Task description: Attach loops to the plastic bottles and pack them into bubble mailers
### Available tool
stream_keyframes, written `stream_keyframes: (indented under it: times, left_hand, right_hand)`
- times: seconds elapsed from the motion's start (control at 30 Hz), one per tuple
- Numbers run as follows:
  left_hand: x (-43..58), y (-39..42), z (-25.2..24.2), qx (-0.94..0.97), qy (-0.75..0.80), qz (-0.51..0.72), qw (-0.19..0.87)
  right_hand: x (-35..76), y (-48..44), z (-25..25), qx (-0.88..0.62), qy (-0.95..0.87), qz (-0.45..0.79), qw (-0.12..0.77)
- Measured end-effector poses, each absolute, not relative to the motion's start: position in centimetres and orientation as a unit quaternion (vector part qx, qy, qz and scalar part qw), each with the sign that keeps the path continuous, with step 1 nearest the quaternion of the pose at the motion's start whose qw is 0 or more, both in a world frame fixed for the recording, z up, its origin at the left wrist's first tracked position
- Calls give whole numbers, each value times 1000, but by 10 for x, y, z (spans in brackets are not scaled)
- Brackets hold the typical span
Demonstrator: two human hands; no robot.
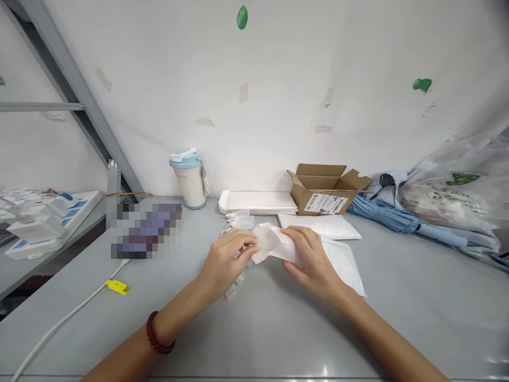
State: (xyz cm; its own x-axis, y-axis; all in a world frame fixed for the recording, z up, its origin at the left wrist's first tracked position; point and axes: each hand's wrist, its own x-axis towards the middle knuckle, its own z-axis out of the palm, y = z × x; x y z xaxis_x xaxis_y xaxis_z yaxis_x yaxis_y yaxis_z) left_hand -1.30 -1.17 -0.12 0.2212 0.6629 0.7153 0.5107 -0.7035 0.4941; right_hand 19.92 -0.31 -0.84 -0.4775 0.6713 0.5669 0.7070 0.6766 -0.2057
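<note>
My right hand (312, 262) is closed around a small white padded bag (274, 243), holding it just above the grey table (258, 329). My left hand (226, 262) pinches at the bag's open mouth, fingers curled over several small clear plastic pieces (234, 281) lying on the table. A white bubble mailer (345, 262) lies under my right hand. More small clear pieces (238, 218) sit just beyond the hands.
A stack of white bags (258, 201) and an open cardboard box (324, 191) stand at the back by the wall. A blue-lidded cup (190, 180) is at back left, a folded blue umbrella (401, 220) and plastic bags at right. A white cable (71, 313) with yellow tag runs along the left.
</note>
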Motion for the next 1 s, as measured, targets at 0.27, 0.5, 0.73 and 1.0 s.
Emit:
stream_keyframes:
  times: [0.27, 0.5, 0.73, 1.0]
  left_hand:
    - [-16, -15, 0, 824, 421, 368, 87]
    - [-15, -14, 5, 700, 521, 447, 197]
    - [-13, -9, 18, 567, 464, 418, 538]
    - [-3, -15, 17, 590, 540, 379, 464]
  right_hand:
    - [197, -4, -9, -391, -866, -24, 311]
    - [195, -7, -7, -367, -873, -9, 320]
    - [195, -11, -2, -325, -882, 0, 340]
    - [191, -12, -7, -320, -899, 4, 299]
